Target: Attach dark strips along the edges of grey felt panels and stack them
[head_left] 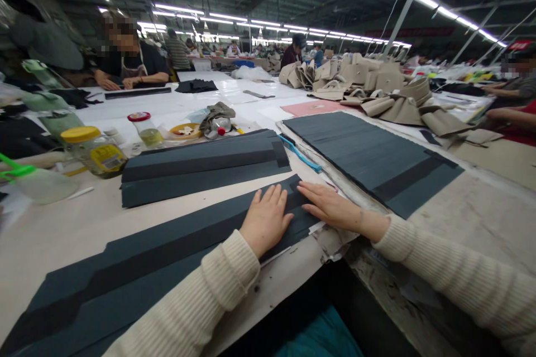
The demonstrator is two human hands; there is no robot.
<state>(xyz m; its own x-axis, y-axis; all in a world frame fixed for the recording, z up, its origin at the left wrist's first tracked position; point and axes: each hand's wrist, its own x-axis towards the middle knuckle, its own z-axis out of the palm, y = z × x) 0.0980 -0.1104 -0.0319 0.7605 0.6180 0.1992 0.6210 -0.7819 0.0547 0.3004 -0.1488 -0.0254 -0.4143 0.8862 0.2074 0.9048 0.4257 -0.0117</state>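
Note:
Under both my hands lies a long dark blue-grey panel [154,245] with a black strip along its length, set on the pale table. My left hand [268,220] rests flat on its right part, fingers stretched out. At the panel's right end my right hand [330,206] presses with straight fingers laid over the edge. Neither hand grips anything. Just beyond is a stack of similar blue-grey panels [201,162]. To the right, more blue-grey panels [355,150] lie on a board. Between these two groups sits a blue-handled tool [301,153], perhaps a brush.
At the left stand a yellow-lidded jar [94,150], a red-lidded jar [146,129] and a squeeze bottle [37,181] with a green spout. Beige pieces [368,81] are heaped at the back right. A co-worker [129,61] works across the table; others sit farther off.

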